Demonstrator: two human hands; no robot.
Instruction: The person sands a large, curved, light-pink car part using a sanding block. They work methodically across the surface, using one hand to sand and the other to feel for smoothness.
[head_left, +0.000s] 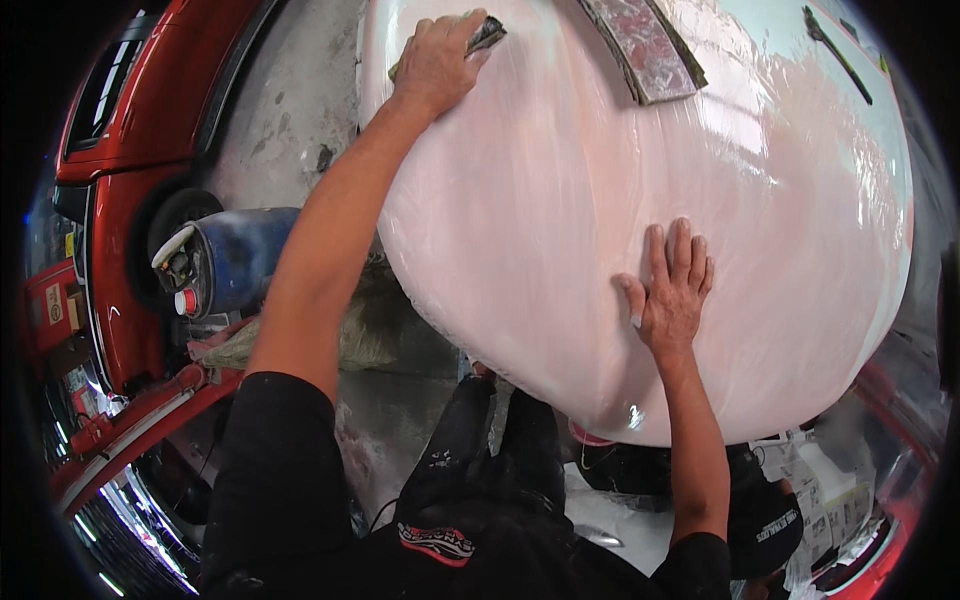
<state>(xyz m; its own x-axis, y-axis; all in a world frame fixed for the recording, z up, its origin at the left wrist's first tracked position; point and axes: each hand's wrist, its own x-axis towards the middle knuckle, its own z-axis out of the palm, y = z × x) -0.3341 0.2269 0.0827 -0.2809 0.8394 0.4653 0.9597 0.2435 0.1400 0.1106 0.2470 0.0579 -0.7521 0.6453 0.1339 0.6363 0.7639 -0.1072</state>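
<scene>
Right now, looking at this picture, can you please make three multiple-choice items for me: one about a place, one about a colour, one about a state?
1. Where does the left hand press the sanding pad?
A. at the far upper edge of the panel
B. on the blue drum
C. on the floor

2. What colour is the large curved panel?
A. dark green
B. pale pink
C. black

3. How is the right hand placed?
A. closed in a fist above the panel
B. holding a spray can
C. flat on the panel, fingers spread

Answers:
1. A, the left arm stretches to the panel's far edge with the pad under the fingers.
2. B, the surface shows pale pink with a wet-looking shine.
3. C, the palm lies open on the panel and holds nothing.
</scene>
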